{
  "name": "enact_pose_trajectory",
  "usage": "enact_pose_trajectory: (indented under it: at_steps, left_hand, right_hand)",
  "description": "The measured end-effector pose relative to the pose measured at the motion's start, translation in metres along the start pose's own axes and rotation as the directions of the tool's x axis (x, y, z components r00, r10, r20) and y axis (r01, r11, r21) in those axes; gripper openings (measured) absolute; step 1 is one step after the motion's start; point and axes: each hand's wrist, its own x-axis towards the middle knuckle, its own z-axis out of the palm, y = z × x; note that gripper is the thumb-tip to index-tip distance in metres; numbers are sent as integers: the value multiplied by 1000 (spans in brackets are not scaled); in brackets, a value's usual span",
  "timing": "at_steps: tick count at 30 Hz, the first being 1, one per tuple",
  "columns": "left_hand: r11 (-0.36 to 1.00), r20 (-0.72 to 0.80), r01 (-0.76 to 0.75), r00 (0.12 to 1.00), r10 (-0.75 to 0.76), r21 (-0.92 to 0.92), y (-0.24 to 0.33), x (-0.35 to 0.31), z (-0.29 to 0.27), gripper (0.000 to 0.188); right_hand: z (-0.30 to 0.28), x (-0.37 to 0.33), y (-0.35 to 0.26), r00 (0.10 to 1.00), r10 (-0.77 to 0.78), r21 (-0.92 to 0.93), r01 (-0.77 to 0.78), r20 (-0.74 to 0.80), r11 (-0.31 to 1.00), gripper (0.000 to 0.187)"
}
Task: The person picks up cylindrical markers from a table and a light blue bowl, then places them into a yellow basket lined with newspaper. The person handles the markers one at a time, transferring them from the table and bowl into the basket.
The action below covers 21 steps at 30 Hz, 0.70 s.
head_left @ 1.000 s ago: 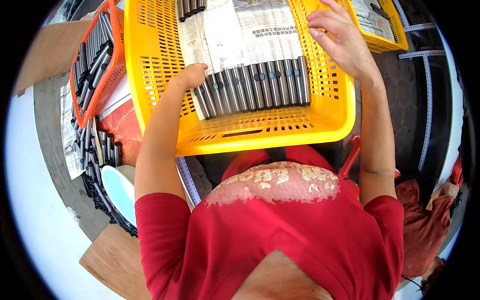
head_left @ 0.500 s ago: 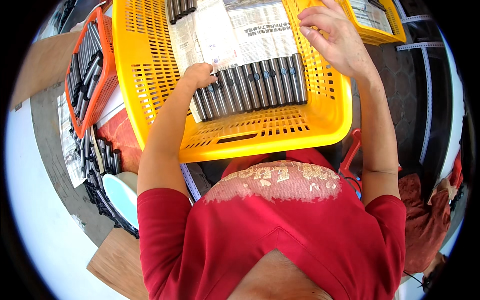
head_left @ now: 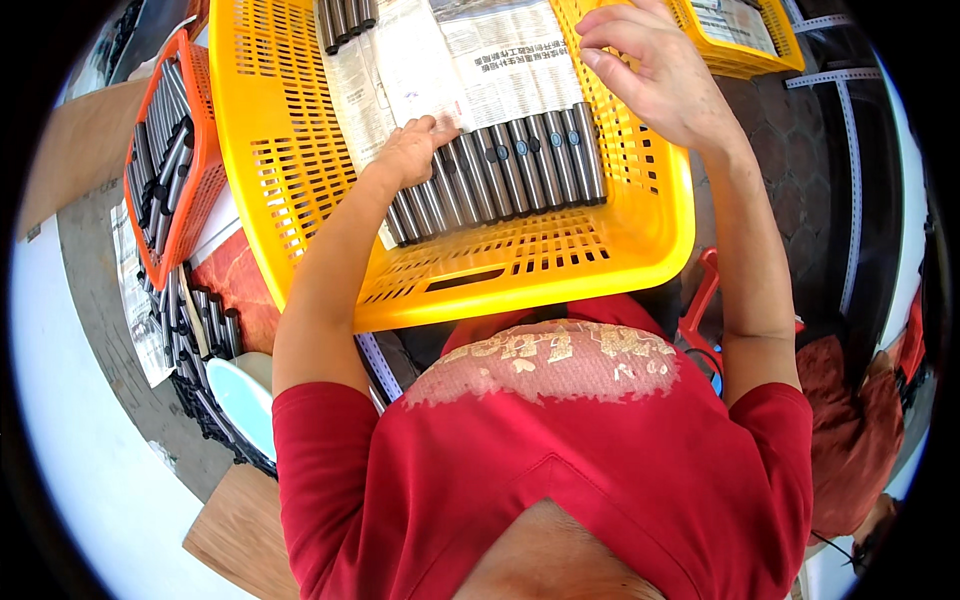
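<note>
A row of dark grey metal tubes (head_left: 515,165) lies side by side on newspaper (head_left: 400,80) in a yellow plastic basket (head_left: 470,313). Several tubes carry small oval marks, some blue and some black. My left hand (head_left: 408,152) rests over the upper ends of the tubes at the row's left, fingers extended across them and gripping none that I can see. Above the basket's right side, my right hand (head_left: 665,85) hovers with its fingers loosely bent and apart, nothing visible in it. More tubes (head_left: 345,22) lie at the basket's far left.
An orange basket (head_left: 207,180) full of tubes stands at the left, with loose tubes (head_left: 215,325) below it. Near my left elbow is a light blue basin (head_left: 240,400). Another yellow basket (head_left: 745,62) sits at the far right, and a red plastic frame (head_left: 697,310) near my right forearm.
My left hand has slid slightly right along the tubes' upper ends, its fingers now stretched further out. My right hand stays raised, nearly unchanged. The whole view has shifted a little.
</note>
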Motion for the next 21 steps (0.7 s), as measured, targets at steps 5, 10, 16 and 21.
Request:
enact_pose_trajectory:
  at_steps: [5,10,16,21]
  left_hand:
    - [993,77,47,996,-39,-109,3,3,-8,63]
    - [974,95,108,991,-90,-197,7,13,-3,56]
    - [951,87,153,987,-134,-268,28,27,-21,56]
    - [956,179,272,951,-251,-106,40,41,-24,62]
  right_hand:
    - [1,-2,4,999,-22,39,23,-23,999,14]
    - [-3,-1,-2,1000,17,73,-16,-4,997,15]
    - [-5,-2,-2,1000,19,102,-17,-15,995,17]
    - [-5,-2,0,999,-12,88,15,-33,996,16]
